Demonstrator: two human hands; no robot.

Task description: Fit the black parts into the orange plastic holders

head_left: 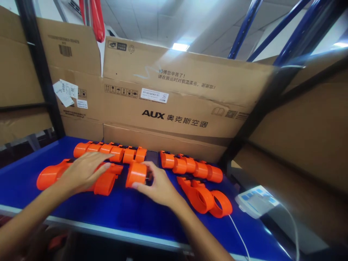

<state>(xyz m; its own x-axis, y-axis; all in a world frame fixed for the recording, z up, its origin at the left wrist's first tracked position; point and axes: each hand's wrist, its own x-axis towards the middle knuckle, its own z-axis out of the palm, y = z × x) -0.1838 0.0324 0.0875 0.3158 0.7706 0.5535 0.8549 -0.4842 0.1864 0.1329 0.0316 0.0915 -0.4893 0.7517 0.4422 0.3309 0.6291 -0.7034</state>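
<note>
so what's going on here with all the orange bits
A person works at a blue table. The left hand lies flat on an orange part. The right hand grips an orange cylinder. More orange parts are lined up behind, in front of cardboard boxes.

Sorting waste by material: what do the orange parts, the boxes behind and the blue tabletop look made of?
Orange parts: probably moulded plastic, smooth, glossy highlights. Boxes: matte brown cardboard, creased flaps and print. Blue tabletop: smooth, faintly shiny; laminate or painted sheet, cannot tell.
</note>
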